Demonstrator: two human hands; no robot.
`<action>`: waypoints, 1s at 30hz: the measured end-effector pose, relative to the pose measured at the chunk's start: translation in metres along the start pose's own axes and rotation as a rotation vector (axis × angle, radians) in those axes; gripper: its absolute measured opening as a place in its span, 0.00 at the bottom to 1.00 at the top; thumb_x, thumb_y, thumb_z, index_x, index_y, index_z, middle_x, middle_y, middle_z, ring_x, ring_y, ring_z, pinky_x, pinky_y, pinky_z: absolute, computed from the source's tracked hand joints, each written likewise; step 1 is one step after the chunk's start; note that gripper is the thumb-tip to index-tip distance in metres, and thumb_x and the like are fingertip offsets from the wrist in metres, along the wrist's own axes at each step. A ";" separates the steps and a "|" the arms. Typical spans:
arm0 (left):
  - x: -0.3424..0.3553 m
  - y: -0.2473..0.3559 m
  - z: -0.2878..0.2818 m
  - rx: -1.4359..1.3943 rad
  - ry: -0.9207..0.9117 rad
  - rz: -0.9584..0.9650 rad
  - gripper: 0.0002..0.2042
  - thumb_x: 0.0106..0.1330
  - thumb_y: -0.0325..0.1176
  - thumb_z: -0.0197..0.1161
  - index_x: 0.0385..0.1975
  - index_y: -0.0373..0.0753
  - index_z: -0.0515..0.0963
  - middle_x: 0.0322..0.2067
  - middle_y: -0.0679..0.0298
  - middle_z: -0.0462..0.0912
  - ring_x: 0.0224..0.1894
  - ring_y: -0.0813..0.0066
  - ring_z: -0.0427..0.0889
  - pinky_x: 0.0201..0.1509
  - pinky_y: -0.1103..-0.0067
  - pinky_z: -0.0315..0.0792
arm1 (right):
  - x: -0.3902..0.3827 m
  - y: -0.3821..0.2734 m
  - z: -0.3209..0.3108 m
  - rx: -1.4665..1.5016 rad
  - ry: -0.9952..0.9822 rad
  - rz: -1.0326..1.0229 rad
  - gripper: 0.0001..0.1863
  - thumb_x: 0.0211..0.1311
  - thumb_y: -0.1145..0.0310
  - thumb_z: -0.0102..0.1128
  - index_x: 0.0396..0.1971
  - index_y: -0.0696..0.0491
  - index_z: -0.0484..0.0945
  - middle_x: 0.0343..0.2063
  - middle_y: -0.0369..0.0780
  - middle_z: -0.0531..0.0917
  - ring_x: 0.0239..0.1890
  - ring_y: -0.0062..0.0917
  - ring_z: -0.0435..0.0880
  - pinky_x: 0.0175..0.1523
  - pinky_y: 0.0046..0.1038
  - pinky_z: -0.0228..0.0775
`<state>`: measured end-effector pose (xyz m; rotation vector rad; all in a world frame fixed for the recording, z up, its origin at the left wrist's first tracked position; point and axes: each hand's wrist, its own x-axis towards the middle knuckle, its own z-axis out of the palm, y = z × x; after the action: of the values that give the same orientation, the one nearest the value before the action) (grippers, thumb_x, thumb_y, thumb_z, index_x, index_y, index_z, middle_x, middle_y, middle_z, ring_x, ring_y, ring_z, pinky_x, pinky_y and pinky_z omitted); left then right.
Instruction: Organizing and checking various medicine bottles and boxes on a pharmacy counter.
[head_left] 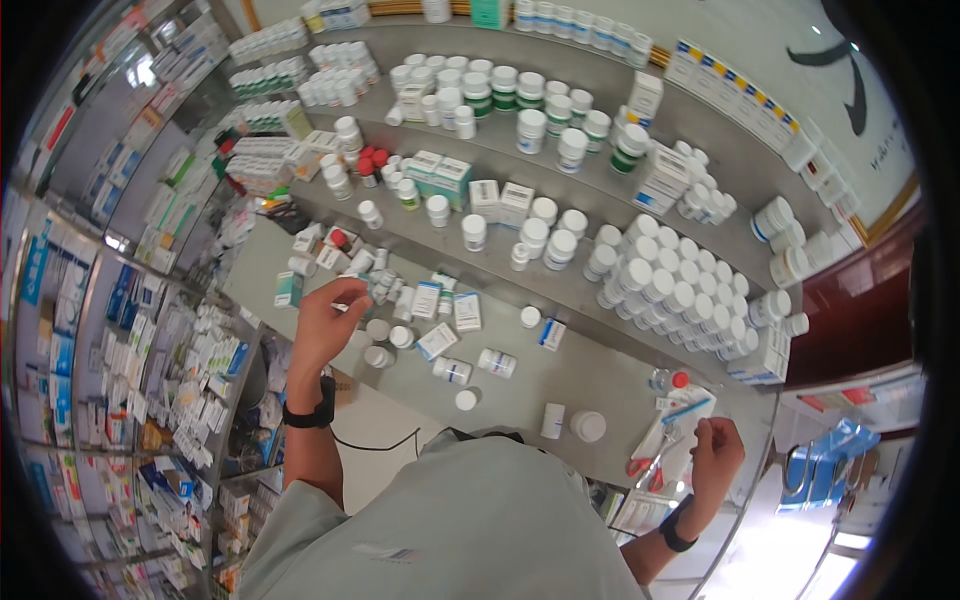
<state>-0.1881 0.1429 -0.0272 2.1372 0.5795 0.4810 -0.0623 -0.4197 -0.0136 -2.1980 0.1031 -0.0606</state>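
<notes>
My left hand [328, 318] is raised over the left part of the grey counter [510, 415], beside a cluster of small white bottles [380, 284]. Its thumb and fingers are drawn together; anything between them is too small to make out. Over the counter's right end, my right hand [717, 458] has its fingers curled in, and their inside is hidden. Close to it lie red-handled scissors [646, 468] and a blue pen-like stick [686, 411]. Between the hands, two white bottles [497, 363] [452, 371] lie on their sides near small blue-and-white boxes [467, 311].
Stepped shelves [420, 235] behind the counter carry rows of white-capped bottles, with a dense block of bottles [680, 280] at right. Medicine racks [150, 380] line the left. A red-capped clear bottle [668, 380] and a white jar [588, 426] stand on the counter.
</notes>
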 end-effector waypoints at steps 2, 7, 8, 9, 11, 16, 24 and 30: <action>0.002 0.009 0.007 -0.030 -0.054 0.006 0.10 0.65 0.27 0.70 0.44 0.35 0.85 0.35 0.64 0.88 0.39 0.77 0.86 0.39 0.79 0.78 | -0.003 0.000 0.001 0.016 0.025 0.030 0.06 0.68 0.72 0.65 0.34 0.59 0.80 0.21 0.34 0.80 0.23 0.13 0.75 0.27 0.20 0.66; 0.005 0.010 0.013 -0.012 -0.089 0.028 0.10 0.65 0.26 0.69 0.45 0.33 0.84 0.36 0.64 0.88 0.40 0.78 0.85 0.41 0.79 0.77 | -0.008 -0.012 0.015 -0.146 -0.051 -0.026 0.08 0.65 0.70 0.67 0.39 0.58 0.83 0.28 0.43 0.88 0.27 0.25 0.86 0.34 0.27 0.75; 0.007 0.008 0.017 -0.020 -0.102 0.041 0.10 0.65 0.26 0.69 0.45 0.33 0.84 0.36 0.64 0.88 0.40 0.78 0.85 0.42 0.80 0.77 | -0.011 -0.017 0.022 -0.167 -0.062 -0.025 0.08 0.65 0.69 0.67 0.39 0.57 0.83 0.28 0.43 0.88 0.27 0.27 0.86 0.34 0.28 0.75; 0.008 0.010 0.017 -0.024 -0.127 0.047 0.10 0.65 0.26 0.69 0.45 0.33 0.84 0.36 0.64 0.88 0.40 0.78 0.85 0.42 0.80 0.77 | -0.013 -0.026 0.027 -0.174 -0.102 -0.042 0.09 0.65 0.68 0.68 0.39 0.57 0.83 0.29 0.43 0.88 0.27 0.30 0.87 0.34 0.30 0.76; 0.010 0.010 0.020 -0.020 -0.126 0.030 0.11 0.65 0.27 0.69 0.46 0.33 0.84 0.37 0.64 0.88 0.41 0.78 0.85 0.43 0.80 0.77 | -0.019 -0.029 0.038 -0.209 -0.182 -0.063 0.09 0.64 0.69 0.69 0.40 0.57 0.83 0.28 0.43 0.88 0.27 0.30 0.87 0.34 0.29 0.76; 0.010 0.003 0.023 -0.055 -0.161 0.011 0.12 0.66 0.28 0.70 0.48 0.33 0.84 0.39 0.63 0.88 0.42 0.77 0.85 0.44 0.80 0.76 | -0.033 -0.023 0.073 -0.213 -0.425 -0.181 0.16 0.58 0.66 0.72 0.46 0.53 0.83 0.41 0.43 0.86 0.33 0.39 0.87 0.40 0.37 0.79; 0.010 0.002 0.021 -0.042 -0.170 -0.023 0.12 0.66 0.28 0.69 0.48 0.33 0.84 0.39 0.64 0.88 0.42 0.79 0.84 0.43 0.80 0.76 | -0.038 -0.017 0.103 -0.278 -0.575 -0.390 0.20 0.53 0.72 0.71 0.49 0.51 0.82 0.50 0.41 0.75 0.45 0.42 0.84 0.48 0.41 0.79; 0.006 0.002 0.020 -0.044 -0.160 -0.020 0.12 0.67 0.27 0.69 0.48 0.32 0.83 0.39 0.63 0.88 0.42 0.79 0.84 0.42 0.81 0.76 | -0.029 -0.013 0.102 -0.182 -0.568 -0.334 0.19 0.56 0.74 0.67 0.49 0.53 0.82 0.47 0.44 0.75 0.43 0.44 0.83 0.49 0.42 0.79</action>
<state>-0.1724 0.1329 -0.0362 2.1030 0.4946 0.3060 -0.0818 -0.3274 -0.0629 -2.3066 -0.5960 0.3990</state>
